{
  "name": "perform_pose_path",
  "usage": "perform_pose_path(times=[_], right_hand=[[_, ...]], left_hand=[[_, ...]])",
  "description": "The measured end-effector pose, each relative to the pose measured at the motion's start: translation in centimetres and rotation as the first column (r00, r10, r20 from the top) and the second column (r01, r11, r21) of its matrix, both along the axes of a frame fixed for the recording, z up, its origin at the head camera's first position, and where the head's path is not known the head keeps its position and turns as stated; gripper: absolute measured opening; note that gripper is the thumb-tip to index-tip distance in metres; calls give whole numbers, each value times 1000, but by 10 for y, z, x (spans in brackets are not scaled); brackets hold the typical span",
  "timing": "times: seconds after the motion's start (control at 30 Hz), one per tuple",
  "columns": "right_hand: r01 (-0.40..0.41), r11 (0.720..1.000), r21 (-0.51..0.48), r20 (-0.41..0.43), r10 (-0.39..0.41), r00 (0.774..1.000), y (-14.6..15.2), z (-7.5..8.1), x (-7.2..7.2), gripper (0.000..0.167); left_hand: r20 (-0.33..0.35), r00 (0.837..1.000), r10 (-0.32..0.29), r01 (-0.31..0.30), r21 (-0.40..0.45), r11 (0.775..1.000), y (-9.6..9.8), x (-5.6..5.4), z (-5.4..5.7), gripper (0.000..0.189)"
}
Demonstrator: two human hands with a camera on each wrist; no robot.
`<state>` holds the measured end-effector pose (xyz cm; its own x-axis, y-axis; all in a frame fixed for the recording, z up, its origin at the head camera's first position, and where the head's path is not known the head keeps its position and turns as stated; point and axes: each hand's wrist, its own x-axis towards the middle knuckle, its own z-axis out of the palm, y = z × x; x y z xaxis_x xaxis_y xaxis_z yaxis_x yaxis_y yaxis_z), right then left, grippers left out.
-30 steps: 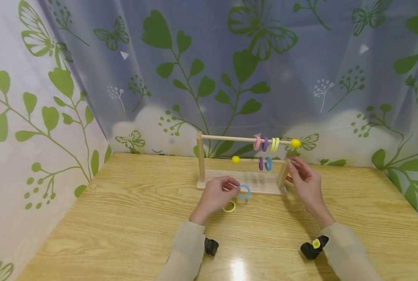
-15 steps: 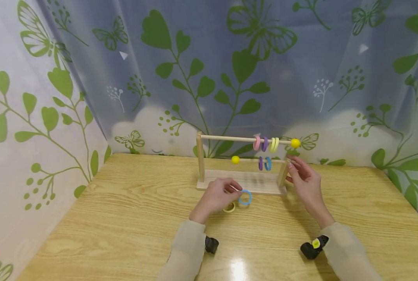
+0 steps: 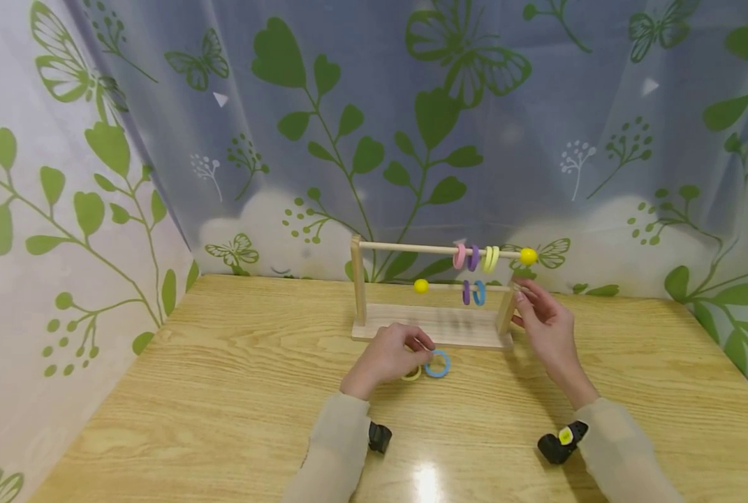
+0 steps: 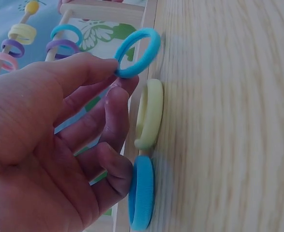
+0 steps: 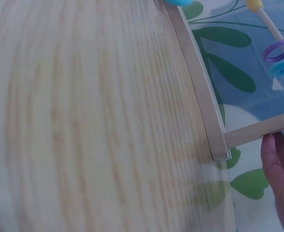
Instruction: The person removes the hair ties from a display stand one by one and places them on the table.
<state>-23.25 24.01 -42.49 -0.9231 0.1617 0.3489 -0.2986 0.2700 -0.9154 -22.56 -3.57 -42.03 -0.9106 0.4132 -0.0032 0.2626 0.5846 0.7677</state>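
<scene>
My left hand (image 3: 394,355) pinches a blue hair tie (image 4: 149,55) between thumb and fingertips, just over the table in front of the wooden stand (image 3: 411,323). Beneath that hand, a pale yellow hair tie (image 4: 154,116) and a second blue hair tie (image 4: 144,193) lie on the table; the head view hides the second one. My right hand (image 3: 550,328) holds the stand's right post (image 3: 506,312) near its top. On the upper rod hang a pink (image 3: 459,256), a purple (image 3: 473,258) and pale yellow hair ties (image 3: 491,259). A purple (image 3: 466,293) and a blue one (image 3: 479,293) hang on the lower rod.
Yellow balls cap the rods: one ball (image 3: 528,257) at the upper rod's right end, another ball (image 3: 421,286) at the lower rod's left end. The wooden table (image 3: 223,391) meets a patterned curtain (image 3: 323,140) behind the stand.
My left hand has lowered slightly, bringing the pinched blue hair tie down and toward me, beside the yellow one. The right hand stays on the post.
</scene>
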Motion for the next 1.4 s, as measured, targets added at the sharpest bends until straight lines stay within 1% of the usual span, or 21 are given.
perform_pose_path(times=[0.17,0.5,0.83,0.93,1.03,1.13,1.27,1.4], right_hand=[[4,1000,-1,4,-4,1000,0,0,0,43],[-2,1000,-7,0,2,1000,0,0,0,43],[-7,1000,-20,-4,7,1000,0,0,0,44],[-7,1000,-24,-7,7,1000,0,0,0,44],[-5,1000,-20,-7,5,1000,0,0,0,44],[-6,1000,-16,-5,5,1000,0,0,0,44],[-5,1000,-14,1,5,1000,0,0,0,44],[-7,1000,-14,11,7,1000,0,0,0,44]], left_hand=[[-11,1000,-13,12,-17,1000,-1,0,-1,9],[-7,999,-36,35,-26,999,0,1,2,10],[5,1000,-26,26,-33,999,0,1,3,10],[-4,1000,-24,24,-31,999,0,1,3,12],[-3,1000,-20,20,-8,1000,-1,1,2,14],[4,1000,-13,12,50,999,-1,1,2,16],[-24,1000,-15,18,131,991,-1,0,2,20],[-50,999,3,5,172,985,1,0,2,22]])
